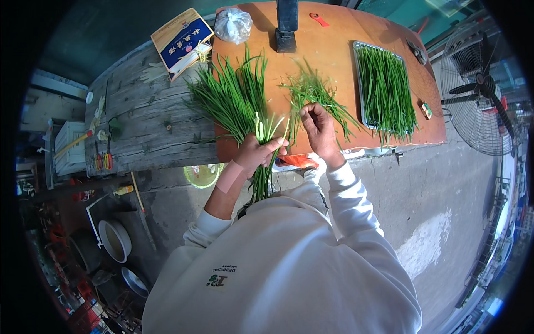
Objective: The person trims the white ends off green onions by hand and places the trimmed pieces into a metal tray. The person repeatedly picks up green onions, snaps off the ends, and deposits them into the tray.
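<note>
My left hand (260, 152) grips a bunch of garlic chives (262, 179) upside down, pale stem ends up and green leaves hanging toward my lap. My right hand (321, 131) hovers to its right, thumb and forefinger curled close together; whether a thin strand sits between the tips I cannot tell. Just beyond the left hand lies a large loose heap of chives (240, 94). Past the right hand is a tangled pile of thin leaves and trimmings (313, 92), partly blurred. Farther right, a metal tray (359, 85) holds chives laid side by side.
The orange-brown tabletop (338, 46) bears a black stand (287, 29), a tied plastic bag (233, 25), a red tool (319, 19) and a small box (425, 110). Grey planks (154, 125) adjoin, with a carton (181, 41) and scissors (107, 159). A large fan (479, 89) stands right.
</note>
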Demonstrator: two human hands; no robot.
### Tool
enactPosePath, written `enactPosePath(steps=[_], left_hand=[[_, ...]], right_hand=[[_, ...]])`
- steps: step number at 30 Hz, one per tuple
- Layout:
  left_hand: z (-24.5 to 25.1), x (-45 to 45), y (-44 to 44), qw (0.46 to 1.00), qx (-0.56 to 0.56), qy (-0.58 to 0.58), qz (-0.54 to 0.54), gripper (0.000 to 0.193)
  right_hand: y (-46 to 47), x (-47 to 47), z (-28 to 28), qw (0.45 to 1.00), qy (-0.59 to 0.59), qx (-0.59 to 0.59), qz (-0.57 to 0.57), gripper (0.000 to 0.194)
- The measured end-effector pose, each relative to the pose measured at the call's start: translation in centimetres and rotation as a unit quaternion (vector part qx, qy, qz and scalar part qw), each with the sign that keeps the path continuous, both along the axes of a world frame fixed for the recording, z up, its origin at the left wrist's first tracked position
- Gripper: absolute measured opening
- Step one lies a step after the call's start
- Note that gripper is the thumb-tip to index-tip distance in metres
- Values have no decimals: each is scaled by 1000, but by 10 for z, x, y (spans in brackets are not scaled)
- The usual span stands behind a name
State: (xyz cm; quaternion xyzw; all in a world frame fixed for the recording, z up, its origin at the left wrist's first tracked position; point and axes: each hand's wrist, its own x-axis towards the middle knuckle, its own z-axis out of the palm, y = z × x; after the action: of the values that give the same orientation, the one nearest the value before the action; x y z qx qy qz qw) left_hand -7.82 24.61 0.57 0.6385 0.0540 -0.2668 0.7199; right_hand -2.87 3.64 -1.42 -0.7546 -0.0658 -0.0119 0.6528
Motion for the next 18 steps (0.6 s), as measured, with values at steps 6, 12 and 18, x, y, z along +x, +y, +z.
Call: enactPosePath(steps=[6,12,18], left_hand=[[-7,1,-1,1000,1,-17,17,19],[-12,1,-2,998,4,-14,65,19],[0,-8,38,982,32,-79,166,28]], right_hand=[[-14,13,0,953,-40,-278,-109,18],[1,-10,0,990,49,-132,0,25],[11,0,-47,981,71,-178,21,18]])
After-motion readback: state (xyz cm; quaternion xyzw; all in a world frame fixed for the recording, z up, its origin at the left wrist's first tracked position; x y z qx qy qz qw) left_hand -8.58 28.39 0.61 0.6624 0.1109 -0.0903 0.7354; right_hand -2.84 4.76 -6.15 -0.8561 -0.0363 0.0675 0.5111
